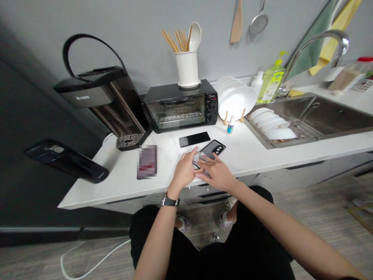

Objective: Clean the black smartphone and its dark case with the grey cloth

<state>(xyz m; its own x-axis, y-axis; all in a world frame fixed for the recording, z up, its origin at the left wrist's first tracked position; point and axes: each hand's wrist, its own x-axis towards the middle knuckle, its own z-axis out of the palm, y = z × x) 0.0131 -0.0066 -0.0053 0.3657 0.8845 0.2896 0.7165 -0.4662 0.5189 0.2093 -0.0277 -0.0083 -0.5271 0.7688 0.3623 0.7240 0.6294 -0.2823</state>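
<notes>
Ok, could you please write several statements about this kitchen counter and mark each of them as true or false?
1. The wristwatch is on the right wrist. False: it is on the left one.
2. The left hand and the right hand are both at the phone case. True.
3. The black smartphone lies inside the sink. False: it lies on the countertop, in front of the toaster oven.
4. The white holder with chopsticks stands on the toaster oven. True.
5. The white plates lie flat. False: they stand on edge.
6. The small bottle stands upright. True.
</notes>
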